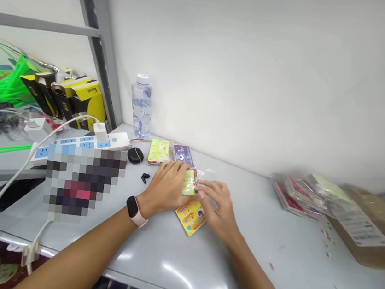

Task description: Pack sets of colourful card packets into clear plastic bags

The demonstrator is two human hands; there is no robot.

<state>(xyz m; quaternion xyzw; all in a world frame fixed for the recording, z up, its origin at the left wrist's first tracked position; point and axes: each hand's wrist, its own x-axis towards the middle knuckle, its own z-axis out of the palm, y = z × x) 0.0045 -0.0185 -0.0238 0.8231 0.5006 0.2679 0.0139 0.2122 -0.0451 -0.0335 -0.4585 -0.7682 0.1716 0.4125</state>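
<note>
While the left hand (pixel 168 186) seems to hold the green packet (pixel 189 183) from nine o'clock, the right hand (pixel 220 208) works at its three-o'clock edge, its pinch unclear, and any next move calls for steady, light fingertips, above the yellow packet (pixel 191 218) at six.

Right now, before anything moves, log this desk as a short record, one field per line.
left hand: left hand at small green packet, grip hidden
right hand: right hand, fingers at its right edge
nearest hands: yellow packet
behind hands: rear green packet, purple packet
left side: power strip, black earbud case
back: water bottle, upright
right side: cardboard box
</note>
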